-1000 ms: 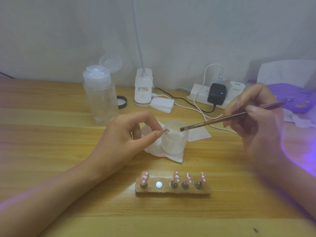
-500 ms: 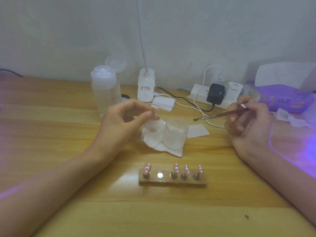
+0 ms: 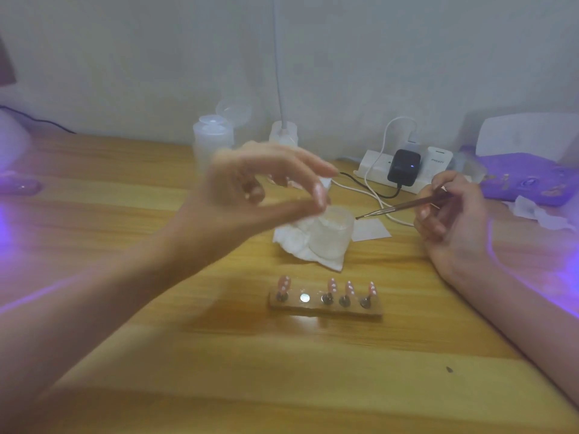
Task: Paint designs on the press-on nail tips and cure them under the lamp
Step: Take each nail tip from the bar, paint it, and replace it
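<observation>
Left hand (image 3: pixel 250 195) raised, pinching nail tip (image 3: pixel 319 193) (blurred); right hand (image 3: pixel 451 220) holds brush (image 3: pixel 398 209)

Text read: "PISEN", in grey capitals; it is the only wording that can be made out.
Carrier: the front face of the white adapter (image 3: pixel 438 153).
Place: plugged into the white power strip (image 3: pixel 371 170) at its right end, just beside the black adapter (image 3: pixel 403 166) on the same strip.
Lettering: one short word running left to right across the adapter's face, slightly tilted.
Legibility: small and soft, yet each letter shows.
Purple case (image 3: pixel 529 180): lies right of the power strip; the pale marks on its top are too blurred to read.
</observation>
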The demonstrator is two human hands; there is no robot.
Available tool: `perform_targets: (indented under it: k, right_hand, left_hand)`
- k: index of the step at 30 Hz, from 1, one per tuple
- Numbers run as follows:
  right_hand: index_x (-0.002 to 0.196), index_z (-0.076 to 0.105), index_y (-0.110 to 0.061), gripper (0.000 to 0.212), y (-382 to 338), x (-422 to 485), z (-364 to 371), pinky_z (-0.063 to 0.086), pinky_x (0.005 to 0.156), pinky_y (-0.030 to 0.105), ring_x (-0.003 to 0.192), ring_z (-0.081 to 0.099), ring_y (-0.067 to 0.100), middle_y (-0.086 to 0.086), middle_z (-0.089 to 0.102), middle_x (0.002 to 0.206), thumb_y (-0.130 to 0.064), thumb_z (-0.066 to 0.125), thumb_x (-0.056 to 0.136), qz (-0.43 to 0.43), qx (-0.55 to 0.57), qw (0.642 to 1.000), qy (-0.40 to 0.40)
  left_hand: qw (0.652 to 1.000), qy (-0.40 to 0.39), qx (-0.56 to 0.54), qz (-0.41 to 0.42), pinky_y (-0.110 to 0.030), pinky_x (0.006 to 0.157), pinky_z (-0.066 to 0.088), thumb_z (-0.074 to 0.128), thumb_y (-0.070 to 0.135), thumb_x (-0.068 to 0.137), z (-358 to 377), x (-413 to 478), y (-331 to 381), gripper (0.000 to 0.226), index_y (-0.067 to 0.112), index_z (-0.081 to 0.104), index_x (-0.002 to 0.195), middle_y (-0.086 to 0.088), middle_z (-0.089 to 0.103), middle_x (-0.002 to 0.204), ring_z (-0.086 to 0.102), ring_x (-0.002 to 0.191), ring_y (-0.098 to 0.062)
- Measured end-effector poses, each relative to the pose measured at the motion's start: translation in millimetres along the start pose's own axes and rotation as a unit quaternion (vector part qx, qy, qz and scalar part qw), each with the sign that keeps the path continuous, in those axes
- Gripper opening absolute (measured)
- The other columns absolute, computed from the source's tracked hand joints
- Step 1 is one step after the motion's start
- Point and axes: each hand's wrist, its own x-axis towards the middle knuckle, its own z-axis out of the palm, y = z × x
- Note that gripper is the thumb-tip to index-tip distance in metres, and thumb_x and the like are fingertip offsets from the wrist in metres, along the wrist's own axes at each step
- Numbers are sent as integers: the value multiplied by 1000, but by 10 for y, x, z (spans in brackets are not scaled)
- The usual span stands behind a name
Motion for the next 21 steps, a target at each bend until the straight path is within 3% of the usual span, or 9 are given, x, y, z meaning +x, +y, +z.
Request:
perform_targets:
  k: [2, 6, 15, 21]
  right_hand:
    - [75, 46, -17, 26, 2, 6, -3, 15, 35, 17, 32, 23, 8, 4, 48, 51, -6, 30, 93, 0, 1, 1000, -4]
    - [75, 47, -17, 25, 12, 13, -12, 18, 35, 16, 33, 22, 9, 4, 49, 50, -7, 31, 92, -1, -5, 1000, -8]
    - [73, 51, -19, 29, 30, 17, -16, 20, 35, 16, 32, 22, 9, 4, 51, 52, -9, 33, 93, 2, -18, 1000, -3]
    - [66, 56, -22, 37, 28, 3, -34, 18, 36, 17, 34, 23, 9, 3, 50, 52, -9, 34, 94, -6, -36, 999, -24]
  left_hand:
    - [995, -73, 66, 13, -17, 74, 37, 77, 35, 79, 23, -128, 33, 5, 33, 74, 82, 12, 67, 110, 55, 96, -12]
    - [980, -143, 139, 9, -15, 90, 35, 78, 42, 77, 152, -400, 34, 5, 40, 74, 81, 16, 58, 108, 48, 100, -15]
    - [976, -100, 161, -112, -12, 89, 32, 73, 38, 79, 260, -516, -78, 2, 39, 74, 80, 18, 53, 102, 41, 108, -7]
    - [972, -79, 156, -160, -27, 97, 36, 72, 41, 78, 320, -591, -181, 8, 38, 73, 85, 20, 55, 99, 39, 112, -1]
